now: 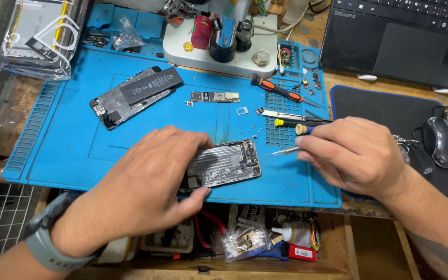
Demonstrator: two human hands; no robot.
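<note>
The left hand [141, 181] grips an opened phone chassis [224, 163], fingers curled around its near end, on the blue work mat [58, 135]. The right hand [356, 155] pinches slim metal tweezers [285, 151], whose tip hangs just beside the chassis's right edge; whether it touches is hard to tell. Behind lie a second phone with a black battery [136, 93], a small circuit board [214, 97] and an orange-handled screwdriver [276, 89]. A mouse [444, 140] sits to the right.
</note>
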